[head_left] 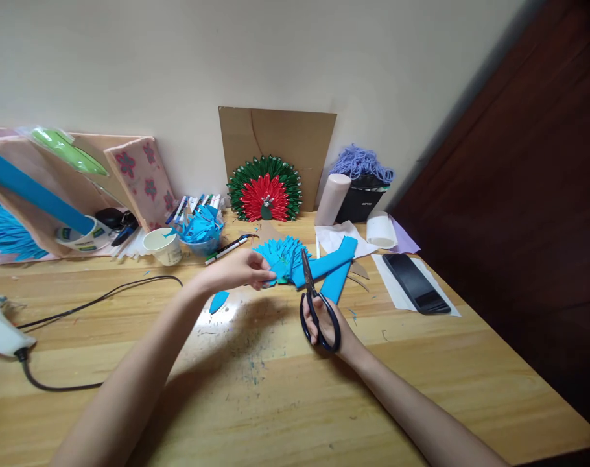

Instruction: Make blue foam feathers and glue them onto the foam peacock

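My left hand (249, 269) is closed, its fingertips pinching a small piece of blue paper (278, 268). Behind that piece lies a fringed blue cluster of pointed petals (283, 250). My right hand (331, 327) grips black-handled scissors (306, 275) with the blades pointing up and away, nearly closed together. Two folded blue paper strips (330, 261) lie crossed just beyond my right hand, partly behind the scissors. Left of the cluster, a single blue leaf-shaped cutout (220, 302) rests on the wooden table (256, 415).
A green and red peacock craft (266, 191) stands against a cardboard sheet (280, 133). On the left are a paper cup (163, 246), a bowl of blue cutouts (202, 230) and a glue gun (6, 329) with its cord. A phone (416, 283) lies at right.
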Available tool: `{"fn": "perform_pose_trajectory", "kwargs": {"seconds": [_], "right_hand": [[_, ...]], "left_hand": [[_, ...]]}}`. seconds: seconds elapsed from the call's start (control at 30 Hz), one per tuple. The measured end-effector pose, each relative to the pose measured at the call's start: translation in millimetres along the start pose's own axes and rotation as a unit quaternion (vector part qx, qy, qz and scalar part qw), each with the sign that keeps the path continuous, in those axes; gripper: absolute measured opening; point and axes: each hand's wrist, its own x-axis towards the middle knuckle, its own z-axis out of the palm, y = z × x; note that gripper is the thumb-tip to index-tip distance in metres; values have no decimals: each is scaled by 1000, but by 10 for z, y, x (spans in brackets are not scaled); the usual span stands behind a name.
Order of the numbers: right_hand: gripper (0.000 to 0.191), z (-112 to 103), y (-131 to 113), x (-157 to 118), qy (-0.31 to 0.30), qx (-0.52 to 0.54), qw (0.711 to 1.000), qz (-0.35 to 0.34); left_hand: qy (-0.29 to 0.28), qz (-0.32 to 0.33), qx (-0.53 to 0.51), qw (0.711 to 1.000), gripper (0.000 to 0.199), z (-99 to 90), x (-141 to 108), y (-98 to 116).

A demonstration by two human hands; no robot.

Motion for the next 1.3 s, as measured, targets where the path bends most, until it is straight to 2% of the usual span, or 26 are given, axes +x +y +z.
{"fn": "perform_pose_trajectory", "kwargs": {"seconds": [0.07, 0.13, 0.2, 0.27, 0.33, 0.37, 0.43, 0.47, 0.53, 0.6, 0.73, 0.83, 0.97, 1.07, 1.2, 1.3], "right_hand": [[59, 2, -5, -10, -1, -2, 1000, -3], [59, 1, 3, -13, 0, 1, 1000, -5], [60, -3, 13, -6, 2, 15, 1000, -6], [61, -6, 18, 6, 6, 29, 1000, -3], [61, -8, 14, 17, 12, 42, 999, 1], [60, -8, 9, 21, 15, 47, 999, 3], [60, -8, -1, 23, 16, 56, 998, 4], [60, -7, -7, 21, 16, 58, 998, 4], [60, -6, -20, 12, 21, 54, 998, -3], [60, -3, -36, 1, 29, 46, 998, -13], [61, -2, -62, -8, 35, 49, 998, -12], [61, -15, -68, 1, 36, 54, 998, -14], [60, -35, -87, 23, 42, 67, 997, -16], [57, -36, -130, 47, 74, 98, 992, -17], [46, -48, -195, 96, 128, 82, 988, -11], [41, -72, -208, 125, 121, 50, 991, -26]], "left_hand": [[-3, -3, 131, 991, 19, -247, -125, -102], [10, -40, 219, 975, 13, -442, -222, -235], [27, -87, 262, 961, 12, -543, -268, -343], [57, -92, 278, 955, 14, -535, -252, -380], [119, -37, 267, 956, 15, -427, -174, -345], [164, 15, 249, 955, 13, -342, -116, -314], [240, 86, 233, 938, 6, -130, 25, -258], [249, 119, 239, 931, 2, -12, 100, -247], [233, 171, 248, 925, 8, 223, 245, -270], [236, 169, 250, 923, 17, 429, 368, -341], [329, 108, 220, 912, 27, 666, 554, -460], [369, 102, 178, 906, 23, 679, 661, -435], [393, 136, 92, 905, 17, 540, 725, -334], [353, 152, -43, 922, 15, 390, 675, -274], [186, 165, -243, 937, 14, 273, 485, -192], [55, 163, -258, 950, 13, 297, 323, -109]]}}
